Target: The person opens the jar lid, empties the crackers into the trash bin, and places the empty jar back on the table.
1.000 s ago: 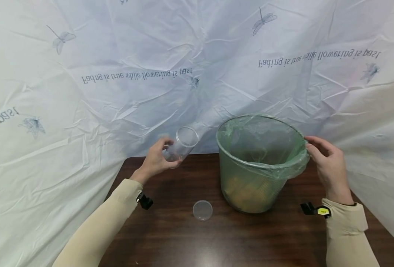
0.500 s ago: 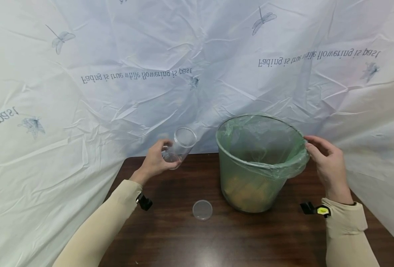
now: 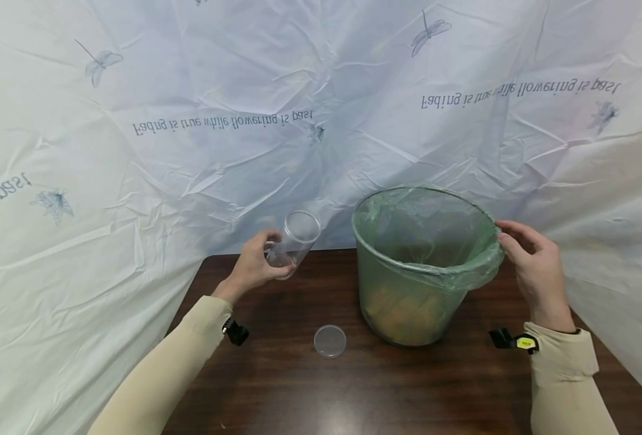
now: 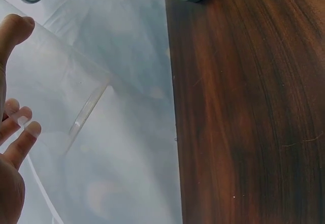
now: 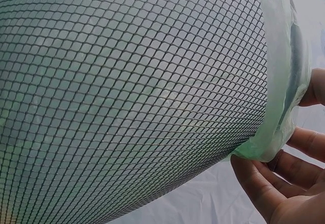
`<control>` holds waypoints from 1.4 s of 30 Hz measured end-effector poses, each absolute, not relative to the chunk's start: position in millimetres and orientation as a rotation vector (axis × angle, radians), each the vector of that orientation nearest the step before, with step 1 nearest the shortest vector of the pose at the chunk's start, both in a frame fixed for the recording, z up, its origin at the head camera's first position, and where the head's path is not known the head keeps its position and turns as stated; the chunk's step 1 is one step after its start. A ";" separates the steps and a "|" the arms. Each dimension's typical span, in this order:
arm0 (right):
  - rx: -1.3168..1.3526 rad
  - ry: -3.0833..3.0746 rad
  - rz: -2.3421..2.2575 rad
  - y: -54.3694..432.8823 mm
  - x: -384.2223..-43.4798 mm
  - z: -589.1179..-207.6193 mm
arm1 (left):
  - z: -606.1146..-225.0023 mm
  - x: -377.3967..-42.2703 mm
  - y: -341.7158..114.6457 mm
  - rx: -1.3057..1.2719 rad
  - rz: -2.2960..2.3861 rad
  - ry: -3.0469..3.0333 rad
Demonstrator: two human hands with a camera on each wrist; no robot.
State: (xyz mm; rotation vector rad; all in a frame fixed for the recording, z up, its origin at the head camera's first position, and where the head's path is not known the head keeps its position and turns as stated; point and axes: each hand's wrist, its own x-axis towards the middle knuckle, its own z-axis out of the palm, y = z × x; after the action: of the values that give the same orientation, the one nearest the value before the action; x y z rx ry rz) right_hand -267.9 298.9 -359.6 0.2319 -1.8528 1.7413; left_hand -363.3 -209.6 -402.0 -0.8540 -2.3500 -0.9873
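My left hand [image 3: 255, 261] grips a clear plastic jar [image 3: 301, 244] around its side, above the back edge of the table. The jar leans with its open mouth up and to the right, toward the wire-mesh wastebasket [image 3: 407, 308]. In the left wrist view the see-through jar [image 4: 66, 76] spans the space between thumb and fingers. A pale green bin liner [image 3: 475, 275] is folded over the basket's rim. My right hand [image 3: 538, 266] pinches the rim and liner at the right side; in the right wrist view its fingers curl around the liner's edge [image 5: 264, 145].
A round clear lid [image 3: 330, 341] lies flat on the dark wooden table [image 3: 277, 386], left of the basket. Something orange-yellow [image 3: 402, 311] shows through the basket's lower mesh. White printed sheeting [image 3: 234, 163] hangs behind and along both sides.
My left hand has lowered the jar very slightly and drawn it a touch to the left. The right hand, basket and lid have stayed in place.
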 end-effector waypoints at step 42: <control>0.218 -1.846 1.743 299.3 -269.3 -360.3 | -423.8 -356.9 -214.0 -0.815 -0.968 -2.365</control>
State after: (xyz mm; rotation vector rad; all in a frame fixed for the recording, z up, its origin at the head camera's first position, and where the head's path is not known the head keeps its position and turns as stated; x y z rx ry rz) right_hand -269.3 299.3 -360.3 0.2181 -1.8457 1.7428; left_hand -356.9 -214.0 -423.8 -0.8152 -2.3649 -0.9678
